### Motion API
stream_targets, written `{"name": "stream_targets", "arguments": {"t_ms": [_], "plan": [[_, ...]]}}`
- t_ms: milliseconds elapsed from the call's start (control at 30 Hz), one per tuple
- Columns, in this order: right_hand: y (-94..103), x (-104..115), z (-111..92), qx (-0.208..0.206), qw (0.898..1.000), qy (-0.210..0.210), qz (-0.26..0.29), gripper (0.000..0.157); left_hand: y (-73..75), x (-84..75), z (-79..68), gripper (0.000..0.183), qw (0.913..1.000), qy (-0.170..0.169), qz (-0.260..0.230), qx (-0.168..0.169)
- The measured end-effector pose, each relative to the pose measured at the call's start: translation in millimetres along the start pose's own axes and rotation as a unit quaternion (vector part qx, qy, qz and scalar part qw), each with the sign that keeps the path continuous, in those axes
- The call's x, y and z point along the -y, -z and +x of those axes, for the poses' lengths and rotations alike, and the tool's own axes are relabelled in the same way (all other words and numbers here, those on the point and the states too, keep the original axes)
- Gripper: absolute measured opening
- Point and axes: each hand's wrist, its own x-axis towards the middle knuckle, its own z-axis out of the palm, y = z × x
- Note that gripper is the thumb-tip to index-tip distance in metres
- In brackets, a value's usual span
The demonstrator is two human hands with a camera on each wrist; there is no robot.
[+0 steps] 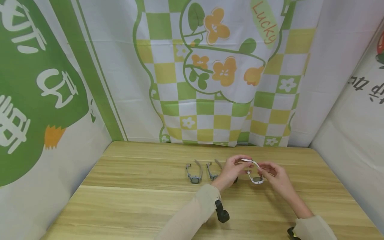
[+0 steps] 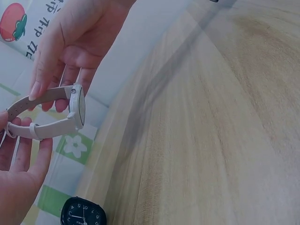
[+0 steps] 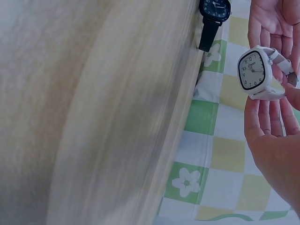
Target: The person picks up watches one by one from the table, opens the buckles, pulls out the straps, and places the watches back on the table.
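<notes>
A white wristwatch point(image 1: 257, 180) with a squarish face is held up over the table between both hands. My left hand point(image 1: 231, 170) pinches the ends of its strap. My right hand point(image 1: 278, 178) holds the strap nearer the case, its thumb point(image 2: 36, 90) lying along the band. In the left wrist view the two strap halves meet at the left fingers, so the strap makes a loop. The dial point(image 3: 251, 70) shows in the right wrist view. A black wristwatch point(image 3: 214, 8) lies beside the hands, mostly covered by the left hand in the head view.
Two grey wristwatches, one at the far left point(image 1: 195, 180) and one nearer the left hand point(image 1: 213, 177), stand in a row on the wooden table point(image 1: 126, 200). A checkered cloth point(image 1: 204, 110) hangs along the table's back edge, with printed cloths at both sides.
</notes>
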Motion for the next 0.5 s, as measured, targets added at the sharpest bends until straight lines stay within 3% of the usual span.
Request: {"name": "stream_targets", "arguments": {"t_ms": [500], "plan": [[-0.3, -2.4, -3.0, -0.017, 1.0, 0.0, 0.017, 0.023, 0.5, -2.9, -0.8, 0.027, 0.9998, -0.001, 0.011, -0.016]]}}
